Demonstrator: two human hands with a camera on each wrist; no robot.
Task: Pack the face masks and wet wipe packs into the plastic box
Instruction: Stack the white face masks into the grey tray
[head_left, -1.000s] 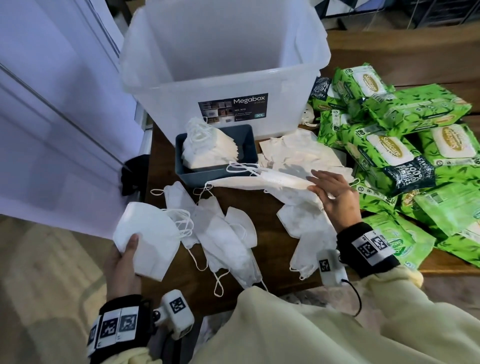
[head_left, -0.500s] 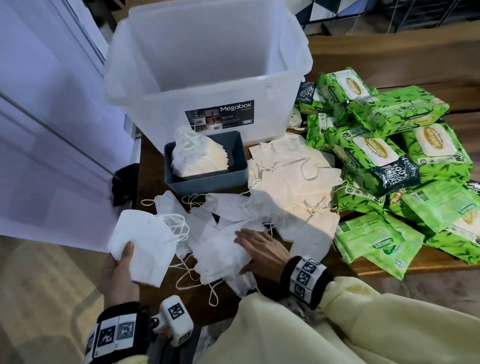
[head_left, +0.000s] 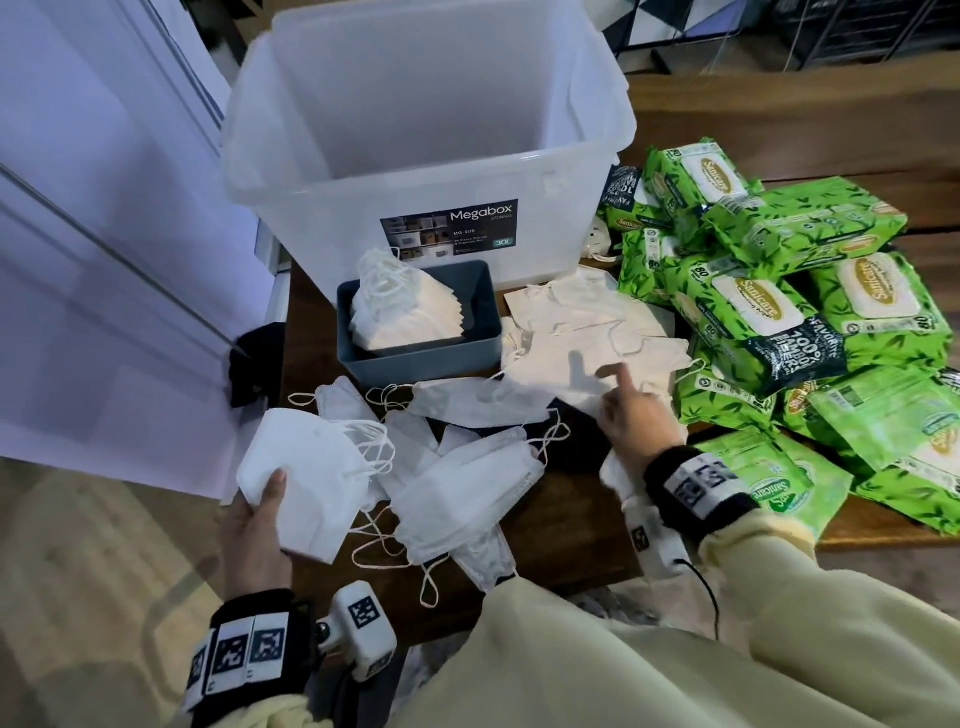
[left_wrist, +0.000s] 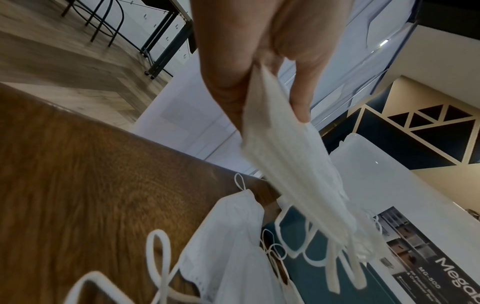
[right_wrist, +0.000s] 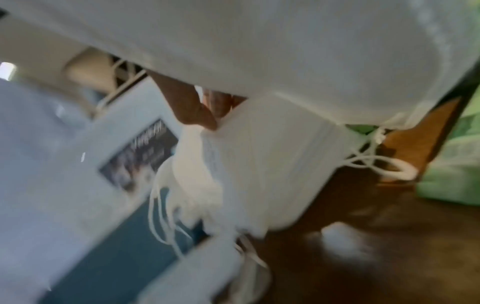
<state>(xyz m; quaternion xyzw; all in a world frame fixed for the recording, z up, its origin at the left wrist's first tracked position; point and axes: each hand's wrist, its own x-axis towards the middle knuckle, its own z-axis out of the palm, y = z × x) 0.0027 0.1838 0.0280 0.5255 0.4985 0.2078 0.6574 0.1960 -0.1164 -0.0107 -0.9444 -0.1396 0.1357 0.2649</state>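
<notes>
My left hand (head_left: 265, 499) grips a stack of white face masks (head_left: 306, 478) at the table's near left corner; the left wrist view shows thumb and fingers (left_wrist: 301, 102) pinching that stack (left_wrist: 293, 174). Over the pile of cream masks (head_left: 582, 322), my right hand (head_left: 623, 405) has its index finger stretched out. The right wrist view is blurred, with fingertips (right_wrist: 197, 111) against a mask. Loose white masks (head_left: 467, 483) lie in the middle. A blue tray (head_left: 415, 358) holds more masks (head_left: 405, 312). Behind it the clear plastic box (head_left: 415, 161) stands open. Green wet wipe packs (head_left: 753, 306) are heaped at the right.
The dark wooden table (head_left: 561, 530) ends close to my body. A white panelled door (head_left: 104, 260) stands just left of the table, with a black object (head_left: 254, 364) at that edge. A mask lies under my right wrist (head_left: 618, 467).
My right hand has left the loose white masks in the middle and moved right and away to the cream pile. The left hand still holds its stack in the same place.
</notes>
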